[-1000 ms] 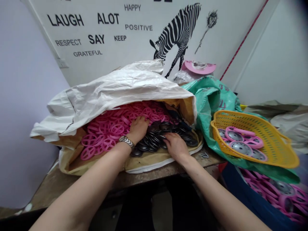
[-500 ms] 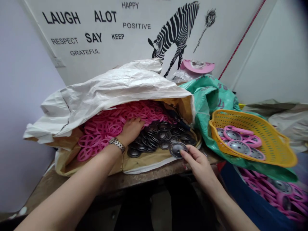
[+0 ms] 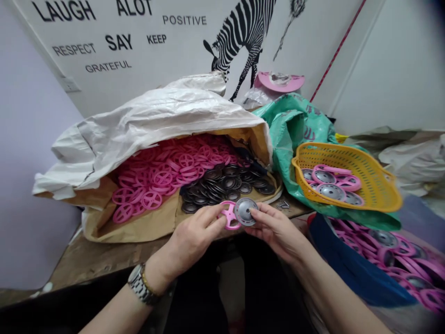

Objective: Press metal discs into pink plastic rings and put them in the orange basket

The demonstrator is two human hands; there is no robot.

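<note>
A crumpled white sack (image 3: 156,120), its tan lining (image 3: 153,229) papery, lies with its mouth facing the viewer on a worn brown tabletop (image 3: 100,264). Inside it sit a heap of pink spoked rings (image 3: 167,167) and, toward the right of its mouth, a pile of dark, domed discs (image 3: 212,188). Just in front of the sack, the left hand (image 3: 194,232) has its grip closed on a flat pink ring (image 3: 230,216); the right hand (image 3: 274,227) has its grip pinching a shiny grey disc (image 3: 245,211), which overlaps that ring from this view. Right of the sack, a yellow basket (image 3: 378,185) with perforated walls holds pink-rimmed wheels (image 3: 331,191) against a crinkled green bag (image 3: 302,120). Lower right of the sack, a blue container (image 3: 351,260) holds more wheels.
</note>
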